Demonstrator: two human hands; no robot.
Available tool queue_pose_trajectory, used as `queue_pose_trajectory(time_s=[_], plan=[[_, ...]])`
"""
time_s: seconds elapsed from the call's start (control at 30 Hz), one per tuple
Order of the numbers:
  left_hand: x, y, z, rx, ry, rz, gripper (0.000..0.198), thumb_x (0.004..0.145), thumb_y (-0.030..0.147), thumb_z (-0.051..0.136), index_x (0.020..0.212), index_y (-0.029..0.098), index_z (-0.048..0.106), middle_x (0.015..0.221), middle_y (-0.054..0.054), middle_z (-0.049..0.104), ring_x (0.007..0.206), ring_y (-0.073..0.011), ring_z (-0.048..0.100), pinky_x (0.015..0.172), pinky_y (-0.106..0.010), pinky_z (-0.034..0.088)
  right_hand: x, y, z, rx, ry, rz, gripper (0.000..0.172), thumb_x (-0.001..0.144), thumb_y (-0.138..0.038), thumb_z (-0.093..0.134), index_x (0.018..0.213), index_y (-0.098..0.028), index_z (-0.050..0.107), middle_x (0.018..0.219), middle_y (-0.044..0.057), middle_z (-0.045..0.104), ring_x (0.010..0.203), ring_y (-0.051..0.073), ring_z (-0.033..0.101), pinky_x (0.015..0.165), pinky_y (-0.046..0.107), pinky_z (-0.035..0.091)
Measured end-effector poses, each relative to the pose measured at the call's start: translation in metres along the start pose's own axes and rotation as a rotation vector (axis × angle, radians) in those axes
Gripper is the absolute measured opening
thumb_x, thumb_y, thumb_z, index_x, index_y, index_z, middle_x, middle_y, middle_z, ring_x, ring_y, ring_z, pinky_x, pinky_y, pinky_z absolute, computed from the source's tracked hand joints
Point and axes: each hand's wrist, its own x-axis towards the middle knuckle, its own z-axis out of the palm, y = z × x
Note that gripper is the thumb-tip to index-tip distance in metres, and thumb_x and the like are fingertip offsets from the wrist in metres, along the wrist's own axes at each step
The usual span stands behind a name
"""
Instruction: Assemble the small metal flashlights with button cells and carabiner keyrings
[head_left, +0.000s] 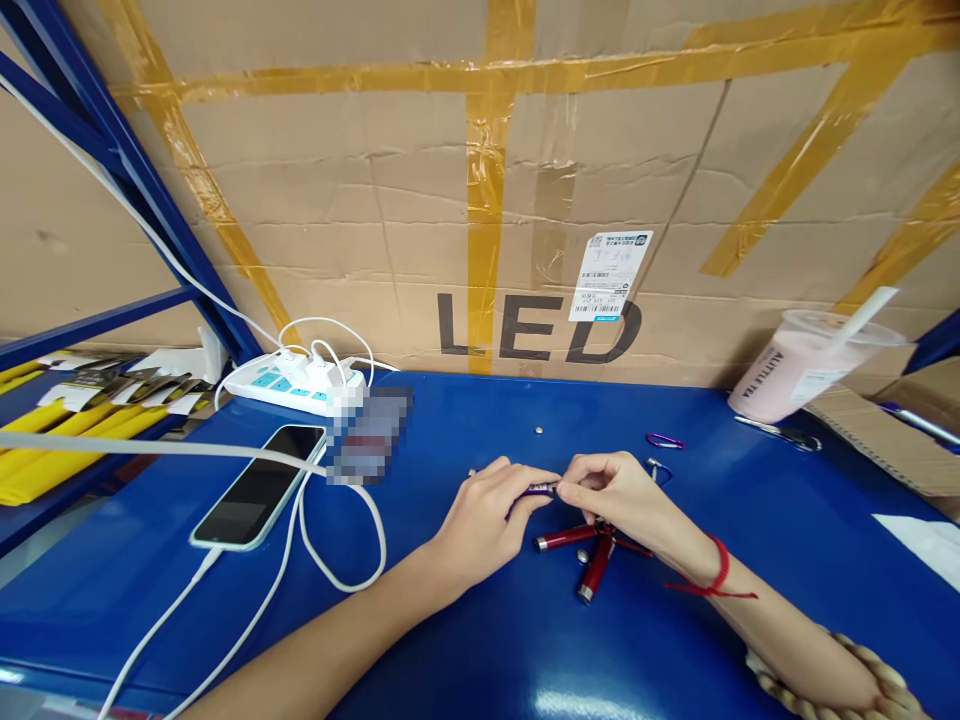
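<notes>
My left hand [487,515] is closed around a small dark purple tube with a silver part [540,489], like a keychain penlight. The fingers of my right hand [611,490], pinched together, meet the tube's right end; whatever small part lies between them is hidden. Below my right hand lie several red metal tubes [595,570] with silver ends, partly covered by the hand. Close to them rests a small round silver disc [583,556], like a button cell. A second disc [538,431] sits farther back. Beyond my right hand are a purple carabiner [664,441] and a blue clip [660,468].
On the left of the blue table [450,660] are a phone [259,490] with white cables and a power strip [300,383]. A drink cup [795,370], scissors [780,433] and an open carton [885,430] stand at right. A large cardboard box [390,220] backs the table.
</notes>
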Motion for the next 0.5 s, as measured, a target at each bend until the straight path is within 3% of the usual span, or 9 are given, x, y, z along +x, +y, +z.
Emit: queue_pose_trajectory(time_s=[0.2,0.33,0.5], plan=[[-0.0015,0.0029,0.0040,-0.066,-0.016,-0.123,0.016,0.090,0.015,0.046,0.095,0.022,0.060,0.093,0.000,0.069,0.086,-0.0150,0.060,0.079,-0.026,0.046,-0.0023,-0.0040,0.0016,-0.102,0.071,-0.104,0.034,0.067,-0.047,0.069,0.061,-0.015,0.063,0.047,-0.002,0.053,0.040,0.008,0.046,0.039,0.020,0.036],[-0.0026,0.0062,0.0043,-0.100,-0.069,-0.196,0.015,0.091,0.018,0.042,0.099,0.020,0.055,0.088,-0.002,0.067,0.079,-0.0153,0.062,0.071,-0.025,0.047,-0.0048,-0.0079,0.0045,-0.129,0.119,-0.178,0.035,0.069,-0.049,0.068,0.060,-0.015,0.063,0.054,0.000,0.056,0.042,0.009,0.048,0.041,0.021,0.038],[-0.0022,0.0072,0.0039,-0.073,-0.090,-0.212,0.020,0.092,0.019,0.037,0.106,0.021,0.052,0.081,-0.001,0.066,0.074,-0.0148,0.062,0.068,-0.024,0.047,-0.0042,-0.0068,0.0040,-0.117,0.068,-0.139,0.039,0.073,-0.053,0.062,0.062,-0.016,0.062,0.049,-0.001,0.053,0.040,0.009,0.046,0.038,0.021,0.035]])
